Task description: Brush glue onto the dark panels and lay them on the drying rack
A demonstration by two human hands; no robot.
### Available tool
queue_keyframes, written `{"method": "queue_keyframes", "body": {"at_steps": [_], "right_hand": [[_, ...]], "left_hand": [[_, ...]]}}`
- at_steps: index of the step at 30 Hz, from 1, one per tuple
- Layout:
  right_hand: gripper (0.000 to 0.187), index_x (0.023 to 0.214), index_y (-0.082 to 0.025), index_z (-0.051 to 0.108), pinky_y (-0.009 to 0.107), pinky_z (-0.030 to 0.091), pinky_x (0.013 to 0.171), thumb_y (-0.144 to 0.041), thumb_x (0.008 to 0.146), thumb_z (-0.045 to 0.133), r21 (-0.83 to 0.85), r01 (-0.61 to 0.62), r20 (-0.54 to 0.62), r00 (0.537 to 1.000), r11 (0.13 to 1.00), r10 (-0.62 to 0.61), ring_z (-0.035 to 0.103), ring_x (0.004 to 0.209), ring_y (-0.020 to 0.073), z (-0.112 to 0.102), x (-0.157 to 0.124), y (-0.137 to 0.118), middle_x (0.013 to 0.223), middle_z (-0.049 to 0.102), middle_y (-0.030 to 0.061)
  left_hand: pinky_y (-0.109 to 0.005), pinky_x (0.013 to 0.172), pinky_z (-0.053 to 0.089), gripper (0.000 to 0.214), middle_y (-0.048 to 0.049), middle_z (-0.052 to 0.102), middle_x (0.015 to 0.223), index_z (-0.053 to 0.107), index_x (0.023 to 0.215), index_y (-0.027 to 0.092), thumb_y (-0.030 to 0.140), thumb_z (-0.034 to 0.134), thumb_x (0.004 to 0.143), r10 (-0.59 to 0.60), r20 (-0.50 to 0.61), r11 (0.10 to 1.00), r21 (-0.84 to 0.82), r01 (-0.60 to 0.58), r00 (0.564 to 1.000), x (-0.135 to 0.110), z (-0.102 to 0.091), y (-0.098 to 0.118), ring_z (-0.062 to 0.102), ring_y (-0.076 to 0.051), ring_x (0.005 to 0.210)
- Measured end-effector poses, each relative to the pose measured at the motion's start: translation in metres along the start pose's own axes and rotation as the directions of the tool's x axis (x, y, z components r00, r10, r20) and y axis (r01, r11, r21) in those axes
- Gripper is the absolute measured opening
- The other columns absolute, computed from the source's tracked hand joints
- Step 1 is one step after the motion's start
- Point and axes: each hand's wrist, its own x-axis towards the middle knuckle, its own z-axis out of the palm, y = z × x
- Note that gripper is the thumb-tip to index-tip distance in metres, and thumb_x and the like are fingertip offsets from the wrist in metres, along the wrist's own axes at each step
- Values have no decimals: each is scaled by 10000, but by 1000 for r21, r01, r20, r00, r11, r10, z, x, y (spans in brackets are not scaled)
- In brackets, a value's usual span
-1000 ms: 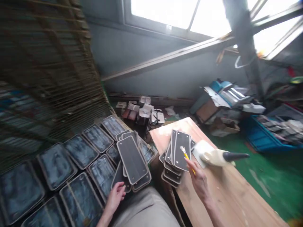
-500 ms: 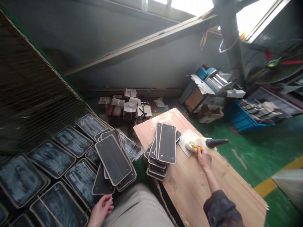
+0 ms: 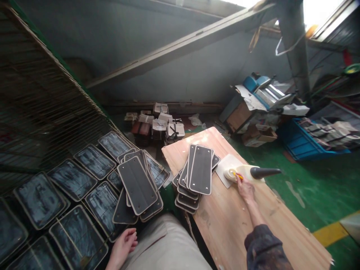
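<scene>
My right hand [image 3: 245, 188] is closed on a small yellow-handled brush [image 3: 237, 175], its tip at the mouth of a cream glue bottle [image 3: 246, 172] with a black nozzle that lies on its side on the wooden table [image 3: 253, 225]. A stack of dark rounded plates [image 3: 195, 176] sits just left of the bottle. My left hand [image 3: 123, 245] rests low by my left thigh, fingers loosely curled and holding nothing, below a second pile of dark plates [image 3: 137, 185].
Rows of glue-smeared dark plates [image 3: 70, 180] lie spread on the left under a leaning wire rack [image 3: 42, 105]. Bundles of boxes [image 3: 157, 125] stand by the wall. A blue crate [image 3: 303, 144] and cardboard clutter sit at the right on the green floor [image 3: 309, 187].
My right hand went from the table's plate stack to the glue bottle with the brush. My left hand drew back from the left pile toward my thigh. The view tilted down.
</scene>
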Motion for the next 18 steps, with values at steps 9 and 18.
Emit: {"method": "queue_keyframes", "body": {"at_steps": [9,18], "right_hand": [[499,1065,-237,644,284,456,595,-555,936,283,-1,151,58,987,988,-151,639,769,210,-23,-27,-1,988,677,65],[532,1015,-166,615,326,535,644,-640,791,525,556,-198,-43,963,808,265,678,715,243,-22,-31,-11,804,695,98]], "left_hand": [[-332,561,532,768,-84,671,734,604,918,128,765,628,489,58,35,998,27,-59,998,3,11,11,674,-233,618],[-335,560,520,758,-84,670,742,585,938,130,752,629,506,60,47,998,33,-61,997,8,14,10,666,-236,628]]}}
